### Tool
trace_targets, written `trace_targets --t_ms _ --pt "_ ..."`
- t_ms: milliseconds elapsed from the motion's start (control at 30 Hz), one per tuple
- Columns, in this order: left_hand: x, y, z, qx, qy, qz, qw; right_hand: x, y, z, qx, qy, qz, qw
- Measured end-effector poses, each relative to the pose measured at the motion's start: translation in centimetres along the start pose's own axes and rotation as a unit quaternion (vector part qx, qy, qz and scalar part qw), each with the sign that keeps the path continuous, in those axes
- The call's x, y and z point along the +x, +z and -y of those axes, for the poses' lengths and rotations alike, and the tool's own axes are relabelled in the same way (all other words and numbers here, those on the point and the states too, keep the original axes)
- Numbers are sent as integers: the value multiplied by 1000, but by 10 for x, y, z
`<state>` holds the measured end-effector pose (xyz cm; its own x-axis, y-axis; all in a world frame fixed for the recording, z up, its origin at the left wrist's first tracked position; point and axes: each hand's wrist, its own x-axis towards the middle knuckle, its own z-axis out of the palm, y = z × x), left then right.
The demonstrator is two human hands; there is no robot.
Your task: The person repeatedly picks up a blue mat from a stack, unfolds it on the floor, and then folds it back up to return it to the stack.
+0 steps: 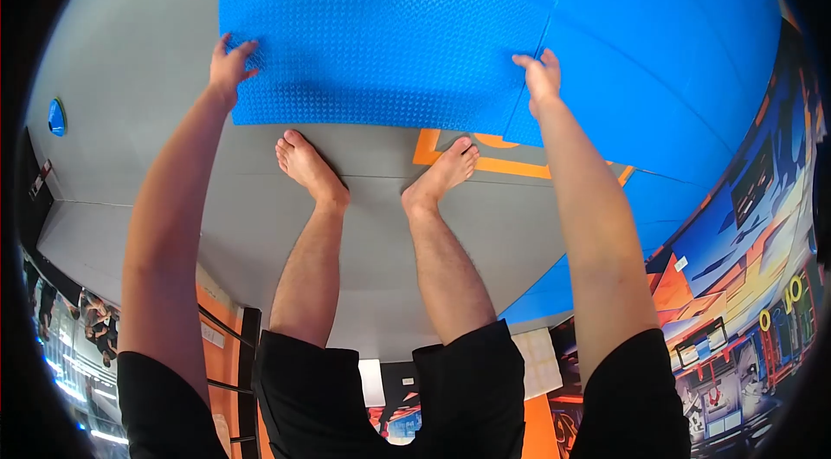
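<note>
A blue textured mat [381, 35] lies across the top middle, its near edge just beyond my bare feet. My left hand [232, 65] is at the mat's left edge with its fingers spread; nothing shows in it. Over the right part of the mat, by a seam, is my right hand [541, 76], thumb and fingers apart and holding nothing. Whether either hand touches the mat is hard to tell.
Grey floor [372, 216] with an orange marking [511, 166] lies under my feet. A blue cone-like disc [57, 117] is at the far left. More blue matting [658, 52] extends right, beside a colourful printed wall [736, 234].
</note>
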<state>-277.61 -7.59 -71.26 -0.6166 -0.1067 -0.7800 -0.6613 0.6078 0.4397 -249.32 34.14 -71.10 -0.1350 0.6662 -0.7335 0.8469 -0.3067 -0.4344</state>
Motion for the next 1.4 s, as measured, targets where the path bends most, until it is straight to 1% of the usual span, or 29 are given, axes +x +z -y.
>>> trace_targets --t_ms 67,133,233,300,367,400,433,467,533,600,700,733,800,833,867,900,933,967,1000,1067,1100,1133,1167,1233,1267,1300,1333,1367,1400 --pt "9 5 -6 -15 -6 -9 1000 13 8 -6 -50 -31 -65 996" --pt "13 6 -10 -92 -3 -78 993 16 11 -8 -57 -14 -41 997" --pt "16 -5 -12 -119 -24 -43 992 10 20 5 -54 26 9 998" --pt "22 -15 -11 -144 -31 -30 989 16 24 6 -83 73 -31 993" --pt "31 -32 -6 -241 -34 52 969 28 16 6 -50 96 -4 994" --pt "37 -41 3 -239 -32 50 969 31 9 8 -20 120 24 992" --pt "44 -50 13 -292 -41 64 953 34 0 10 0 160 39 986" --pt "40 -55 10 -345 -50 78 934 34 -4 11 3 159 42 986" --pt "28 -62 9 -342 -32 84 935 35 -10 10 36 211 88 973" --pt "5 -64 4 -340 -15 95 935 24 -17 0 47 202 83 975" --pt "-29 -69 0 -373 44 81 923 -5 -34 -28 145 94 50 984" --pt "-38 -80 11 -379 40 90 920 -19 -40 -37 163 63 42 984" --pt "-73 -92 24 -383 52 83 918 -68 -60 -46 140 -11 60 988" --pt "-97 -98 28 -382 73 103 915 -86 -70 -62 104 -35 53 993" --pt "-126 -99 26 -394 48 71 915 -103 -80 -78 68 -58 46 995" --pt "-138 -112 48 -403 20 72 912 -125 -87 -84 75 -75 29 994" --pt "-157 -122 59 -342 23 70 937 -147 -94 -89 82 -92 11 992" --pt "-173 -124 50 -385 -31 66 920 -162 -100 -91 90 -97 -3 991" --pt "-181 -133 59 -323 -14 82 943 -167 -103 -83 98 -106 -6 989" --pt "-181 -147 64 -304 -58 60 949 -167 -107 -61 103 -146 -5 984" --pt "-180 -143 49 -304 -58 59 949 -161 -107 -44 95 -179 -1 979" --pt "-176 -132 21 -183 117 35 975 -153 -107 -23 79 -222 9 972" --pt "-167 -128 -3 -52 285 10 957 -144 -106 0 59 -267 19 962" --pt "-140 -129 -36 -57 225 60 971 -115 -100 48 2 -374 42 926" --pt "-126 -115 -59 -74 237 47 967 -99 -97 68 18 -374 65 925" --pt "-103 -110 -69 -98 272 64 955 -79 -92 81 84 -308 87 943" --pt "-76 -103 -74 -110 273 39 955 -55 -88 92 149 -239 108 953" --pt "-49 -97 -77 -122 273 13 954 -28 -81 101 110 -209 75 969" --pt "-24 -94 -83 -77 235 -2 969 -5 -72 107 70 -177 42 981"
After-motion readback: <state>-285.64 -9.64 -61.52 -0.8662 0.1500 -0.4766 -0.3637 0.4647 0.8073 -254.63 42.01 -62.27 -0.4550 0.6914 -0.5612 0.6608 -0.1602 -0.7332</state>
